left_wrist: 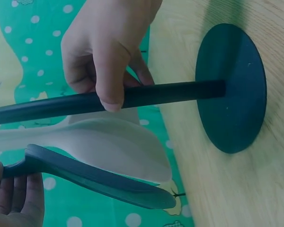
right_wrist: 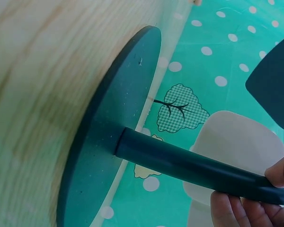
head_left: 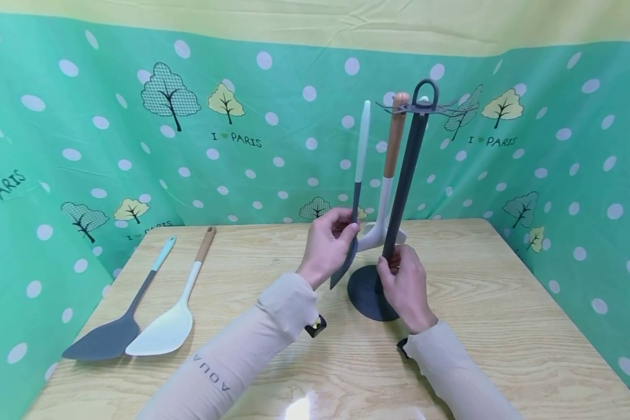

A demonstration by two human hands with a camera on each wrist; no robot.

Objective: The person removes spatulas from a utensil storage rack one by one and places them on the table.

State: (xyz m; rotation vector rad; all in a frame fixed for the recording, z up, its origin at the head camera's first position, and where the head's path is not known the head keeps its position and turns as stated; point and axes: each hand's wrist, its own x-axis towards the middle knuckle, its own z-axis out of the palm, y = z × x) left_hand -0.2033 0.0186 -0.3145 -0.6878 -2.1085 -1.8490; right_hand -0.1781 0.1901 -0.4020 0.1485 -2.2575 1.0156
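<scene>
My left hand (head_left: 329,244) pinches a dark grey spatula (head_left: 363,146) by the lower shaft, its mint handle pointing up and its head (left_wrist: 102,177) down. The handle's top is just left of the rack on the black utensil stand (head_left: 406,181). My right hand (head_left: 406,283) grips the stand's pole low down, above the round base (left_wrist: 232,90). A white utensil (head_left: 394,151) with a wooden handle hangs from the rack, behind the pole. Its broad pale head (left_wrist: 113,142) lies between pole and spatula in the left wrist view. Another pale handle end (head_left: 424,100) shows behind the rack.
On the wooden table's left side lie a dark grey turner (head_left: 110,335) with a mint handle and a white turner (head_left: 165,329) with a wooden handle, side by side. A green dotted cloth (head_left: 273,163) hangs around the back and sides.
</scene>
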